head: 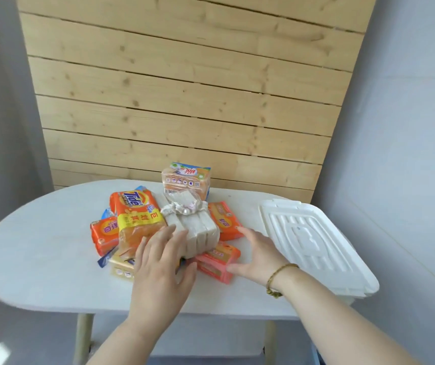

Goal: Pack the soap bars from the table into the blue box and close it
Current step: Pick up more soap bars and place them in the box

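Barely started: soap bars (163, 227) all heaped mid-tabletop, none packed. Left hand (158, 272) spread flat on heap, right hand (258, 255) open beside it, neither gripping. White lid (314, 246) at right edge; blue box itself unseen.

Illumination is bright, soft and even, daylight in character; a lit patch shows at the lower left corner of the frame. Shadows are faint, with only a mild one beneath the worktop (40, 259) edge. No harsh glare; the white lid (314, 241) at right is near overexposed, its relief washed out. Overall sharpness is soft. Wide-angle distortion bows the wooden panel (184, 88) edges outward toward the top.
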Demonstrator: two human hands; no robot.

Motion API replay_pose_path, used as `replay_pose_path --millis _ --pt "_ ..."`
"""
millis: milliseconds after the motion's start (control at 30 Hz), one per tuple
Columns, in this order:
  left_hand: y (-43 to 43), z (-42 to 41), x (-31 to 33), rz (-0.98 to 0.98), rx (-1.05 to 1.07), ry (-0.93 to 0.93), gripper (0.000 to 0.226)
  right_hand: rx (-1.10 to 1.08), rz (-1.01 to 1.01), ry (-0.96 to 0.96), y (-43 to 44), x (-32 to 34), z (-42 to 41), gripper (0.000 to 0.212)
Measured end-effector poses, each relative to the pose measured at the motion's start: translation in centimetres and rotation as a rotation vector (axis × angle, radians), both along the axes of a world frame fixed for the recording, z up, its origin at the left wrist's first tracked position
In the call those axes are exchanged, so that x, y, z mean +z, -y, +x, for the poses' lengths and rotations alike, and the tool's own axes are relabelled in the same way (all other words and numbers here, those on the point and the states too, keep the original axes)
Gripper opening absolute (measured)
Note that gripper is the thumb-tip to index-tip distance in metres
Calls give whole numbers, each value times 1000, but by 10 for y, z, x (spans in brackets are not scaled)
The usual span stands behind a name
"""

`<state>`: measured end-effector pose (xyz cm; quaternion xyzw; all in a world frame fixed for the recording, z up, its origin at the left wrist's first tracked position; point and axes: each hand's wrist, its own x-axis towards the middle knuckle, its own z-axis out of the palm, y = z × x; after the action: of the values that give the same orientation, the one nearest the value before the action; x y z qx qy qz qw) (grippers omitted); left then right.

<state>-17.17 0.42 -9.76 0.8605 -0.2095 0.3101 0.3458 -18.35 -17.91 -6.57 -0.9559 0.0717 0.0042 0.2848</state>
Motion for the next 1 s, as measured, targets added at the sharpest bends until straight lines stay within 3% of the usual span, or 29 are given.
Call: replay_pose_path --millis 133,267,333,533,667,900,1000 --pt "-4 18 4 -3 34 43 50 46 25 -109 -11 -7 28 100" --pt "0 31 9 154 119 -17 55 39 369 -80 -11 2 49 92" --pt "0 36 7 222 148 -28 52 8 405 -12 -15 10 71 86" --pt "-3 40 6 251 125 -94 64 -52 73 152 -25 47 151 86" --pt "-4 43 4 242 113 -75 53 -34 -154 114 -30 56 197 88" --pt "-4 49 1 204 74 -105 54 36 -183 -42 -32 39 235 105" --pt "-5 50 1 200 71 -108 54 47 -236 -68 -34 36 239 101"
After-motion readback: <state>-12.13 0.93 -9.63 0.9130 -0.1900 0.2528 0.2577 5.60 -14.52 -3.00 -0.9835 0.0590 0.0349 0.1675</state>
